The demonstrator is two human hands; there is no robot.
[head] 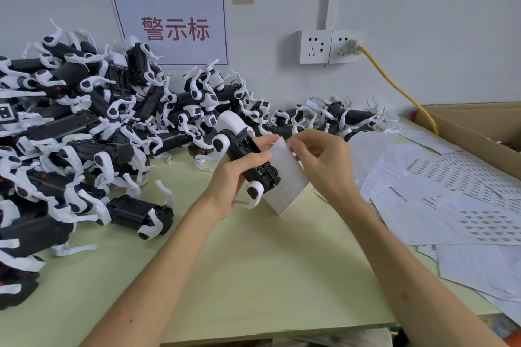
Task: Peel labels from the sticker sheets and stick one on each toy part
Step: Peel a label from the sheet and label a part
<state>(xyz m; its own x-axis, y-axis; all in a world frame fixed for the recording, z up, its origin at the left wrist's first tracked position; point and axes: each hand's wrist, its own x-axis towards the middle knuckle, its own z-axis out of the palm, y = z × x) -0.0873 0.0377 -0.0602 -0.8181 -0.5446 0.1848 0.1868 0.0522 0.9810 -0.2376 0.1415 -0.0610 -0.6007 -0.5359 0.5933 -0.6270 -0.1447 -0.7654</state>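
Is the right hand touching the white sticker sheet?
Touching. The head view shows the right hand pinching the upper edge of the sticker sheet.

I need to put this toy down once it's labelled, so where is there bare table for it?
The bare green table in the middle near you, bordered by the toy pile on the left and the loose sticker sheets on the right. The back along the wall and the cardboard box side are crowded.
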